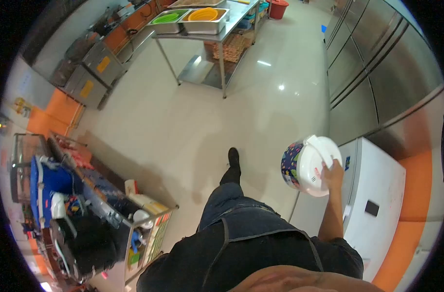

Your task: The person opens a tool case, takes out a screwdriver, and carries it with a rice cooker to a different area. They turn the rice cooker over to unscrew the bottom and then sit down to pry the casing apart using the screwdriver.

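My right hand reaches out at the right and is closed on the white lid handle of a round container. The container has a white lid and a dark blue side with a colourful pattern; it hangs tilted above the floor, beside a white appliance. My left hand does not show in the view; only the black sleeve on that side is seen at the bottom.
A white appliance and tall steel cabinets line the right. Ahead stands a steel table with trays. A loaded shelf unit is at left, near a black container. A red bucket sits far back.
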Available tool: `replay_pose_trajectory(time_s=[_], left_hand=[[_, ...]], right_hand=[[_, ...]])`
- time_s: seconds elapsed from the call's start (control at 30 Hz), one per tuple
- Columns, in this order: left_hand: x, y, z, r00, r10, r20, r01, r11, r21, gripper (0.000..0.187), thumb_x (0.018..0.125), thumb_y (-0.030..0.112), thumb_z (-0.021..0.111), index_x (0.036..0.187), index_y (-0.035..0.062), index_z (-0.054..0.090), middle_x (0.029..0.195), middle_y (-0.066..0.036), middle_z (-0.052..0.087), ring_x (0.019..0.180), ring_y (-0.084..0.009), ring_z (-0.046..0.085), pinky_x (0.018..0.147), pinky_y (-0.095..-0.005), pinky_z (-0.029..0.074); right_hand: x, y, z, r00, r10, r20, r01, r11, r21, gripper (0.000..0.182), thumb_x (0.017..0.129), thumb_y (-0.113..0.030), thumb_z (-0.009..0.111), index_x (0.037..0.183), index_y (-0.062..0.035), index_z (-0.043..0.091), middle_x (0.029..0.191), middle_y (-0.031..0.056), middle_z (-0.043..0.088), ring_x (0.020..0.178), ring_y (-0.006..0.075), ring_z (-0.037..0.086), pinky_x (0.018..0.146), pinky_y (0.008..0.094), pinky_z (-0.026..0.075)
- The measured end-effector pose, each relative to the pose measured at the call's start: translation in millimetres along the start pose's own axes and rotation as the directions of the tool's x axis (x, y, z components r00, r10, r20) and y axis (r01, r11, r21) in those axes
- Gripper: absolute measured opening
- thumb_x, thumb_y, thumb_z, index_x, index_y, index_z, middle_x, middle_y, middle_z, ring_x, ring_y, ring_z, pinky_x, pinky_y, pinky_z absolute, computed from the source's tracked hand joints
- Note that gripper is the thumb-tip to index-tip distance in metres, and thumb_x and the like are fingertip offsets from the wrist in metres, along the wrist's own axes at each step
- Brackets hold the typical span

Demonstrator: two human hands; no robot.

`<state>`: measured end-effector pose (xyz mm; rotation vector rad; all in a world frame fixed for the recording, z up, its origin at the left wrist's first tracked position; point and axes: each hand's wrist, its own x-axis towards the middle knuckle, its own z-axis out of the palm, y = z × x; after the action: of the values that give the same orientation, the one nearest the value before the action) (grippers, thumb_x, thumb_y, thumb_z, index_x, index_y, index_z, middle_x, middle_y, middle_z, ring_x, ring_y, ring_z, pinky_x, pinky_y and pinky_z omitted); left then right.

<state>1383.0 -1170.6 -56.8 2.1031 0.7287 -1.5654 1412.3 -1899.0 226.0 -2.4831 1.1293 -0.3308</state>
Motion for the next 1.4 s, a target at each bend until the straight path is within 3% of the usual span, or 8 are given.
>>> replay_pose_trajectory(time_s=[0.2, 0.37, 0.53, 0.63, 0.83, 0.97, 1.2, 1.4], left_hand=[[89, 269, -45, 0.987, 0.148, 0.059, -0.154, 0.982, 0.107, 0.025, 0.085, 0.024, 0.059, 0.09, 0.0008, 0.068, 0.077, -0.019, 0.07, 0.07, -0.0328, 0.07, 0.06, -0.0465, 0.053], [176, 612, -146, 0.801, 0.595, -0.066, -0.541, 0.766, 0.348, 0.024, 0.086, 0.024, 0.059, 0.09, 0.0017, 0.067, 0.077, -0.018, 0.069, 0.07, -0.0323, 0.07, 0.059, -0.0466, 0.053], [-12, 949, -237, 0.599, 0.792, -0.121, -0.725, 0.6, 0.339, 0.025, 0.089, 0.026, 0.056, 0.098, 0.0039, 0.066, 0.09, -0.021, 0.071, 0.089, -0.0385, 0.069, 0.077, -0.0459, 0.052], [16, 1093, -246, 0.424, 0.892, -0.154, -0.823, 0.451, 0.345, 0.025, 0.089, 0.027, 0.06, 0.099, 0.005, 0.066, 0.092, -0.021, 0.071, 0.091, -0.0375, 0.069, 0.079, -0.0438, 0.052], [90, 1225, -220, 0.634, 0.766, -0.1, -0.691, 0.62, 0.371, 0.037, 0.092, 0.037, 0.058, 0.107, 0.0043, 0.068, 0.096, -0.025, 0.071, 0.097, -0.0407, 0.068, 0.083, -0.0483, 0.053], [185, 1178, -220, 0.953, 0.299, 0.047, -0.29, 0.855, 0.429, 0.031, 0.088, 0.029, 0.062, 0.093, -0.0003, 0.071, 0.08, -0.016, 0.071, 0.075, -0.0272, 0.068, 0.065, -0.048, 0.053], [129, 1336, -227, 0.991, 0.124, 0.045, -0.132, 0.938, 0.319, 0.032, 0.088, 0.027, 0.062, 0.097, -0.0023, 0.07, 0.084, -0.017, 0.071, 0.076, -0.0281, 0.069, 0.065, -0.048, 0.053], [206, 1593, -241, 0.986, 0.136, 0.094, -0.161, 0.917, 0.366, 0.034, 0.087, 0.026, 0.061, 0.101, -0.0041, 0.07, 0.087, -0.018, 0.071, 0.076, -0.0288, 0.069, 0.065, -0.048, 0.053]], right_hand=[[122, 91, 133, 0.989, -0.022, 0.147, 0.031, 0.998, -0.062, 0.05, 0.082, -0.037, 0.077, 0.116, -0.0011, 0.067, 0.103, 0.024, 0.071, 0.1, 0.0439, 0.067, 0.086, 0.0489, 0.052], [158, 122, 181, 0.932, 0.346, 0.111, -0.31, 0.916, -0.256, 0.054, 0.085, -0.044, 0.073, 0.107, 0.0048, 0.067, 0.1, 0.0284, 0.07, 0.096, 0.0455, 0.067, 0.087, 0.0491, 0.052], [189, 130, 199, 0.622, 0.781, 0.047, -0.762, 0.618, -0.194, 0.05, 0.084, -0.038, 0.075, 0.108, 0.0057, 0.067, 0.104, 0.027, 0.071, 0.101, 0.0443, 0.068, 0.094, 0.0445, 0.051], [233, 136, 226, 0.501, 0.865, 0.032, -0.845, 0.497, -0.198, 0.049, 0.085, -0.036, 0.074, 0.108, 0.0062, 0.067, 0.102, 0.0266, 0.071, 0.099, 0.0432, 0.068, 0.093, 0.0446, 0.052], [421, 166, 292, 0.432, 0.9, 0.051, -0.877, 0.433, -0.207, 0.046, 0.085, -0.033, 0.073, 0.108, 0.0071, 0.068, 0.099, 0.0257, 0.072, 0.096, 0.041, 0.069, 0.09, 0.0449, 0.053], [566, 167, 301, 0.427, 0.901, 0.072, -0.884, 0.433, -0.176, 0.044, 0.086, -0.03, 0.073, 0.108, 0.0077, 0.068, 0.096, 0.0252, 0.072, 0.094, 0.0396, 0.07, 0.089, 0.0451, 0.053], [885, 161, 306, 0.731, 0.681, -0.037, -0.678, 0.719, -0.151, 0.048, 0.086, -0.036, 0.073, 0.109, 0.0062, 0.068, 0.104, 0.0281, 0.071, 0.1, 0.0415, 0.069, 0.088, 0.0444, 0.053], [1188, 68, 284, 0.763, 0.646, 0.004, -0.645, 0.762, 0.054, 0.042, 0.086, -0.037, 0.075, 0.103, 0.0017, 0.069, 0.102, 0.0257, 0.071, 0.1, 0.0404, 0.068, 0.089, 0.0455, 0.052]])
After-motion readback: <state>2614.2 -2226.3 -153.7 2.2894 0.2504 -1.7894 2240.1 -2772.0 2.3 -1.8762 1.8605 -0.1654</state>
